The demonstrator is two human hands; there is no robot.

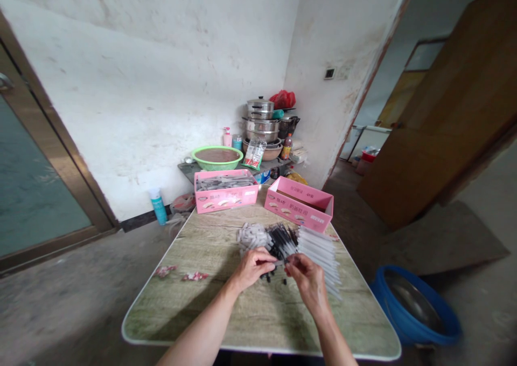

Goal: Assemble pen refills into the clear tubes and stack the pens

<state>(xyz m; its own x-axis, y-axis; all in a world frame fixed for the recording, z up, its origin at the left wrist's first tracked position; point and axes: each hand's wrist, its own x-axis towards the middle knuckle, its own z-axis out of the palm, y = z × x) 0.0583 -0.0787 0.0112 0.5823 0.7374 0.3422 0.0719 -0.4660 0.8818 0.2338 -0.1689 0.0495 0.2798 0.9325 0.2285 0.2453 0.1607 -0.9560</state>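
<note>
Over the middle of the table, my left hand is closed in a pinch on a small greyish, tube-like piece. My right hand faces it, fingertips pinched close to the other end; what they grip is too small to make out. Just beyond my left hand lies a heap of short whitish pieces. Thin black sticks form a pile beside it, partly hidden by my hands. Right of these, long clear plastic tubes lie side by side. Several small black bits are under my fingers.
At the table's far edge stand a pink box full of grey-white slim pieces and a second pink box, its inside mostly hidden. Behind are a green basin and stacked steel pots. A blue tub stands at right.
</note>
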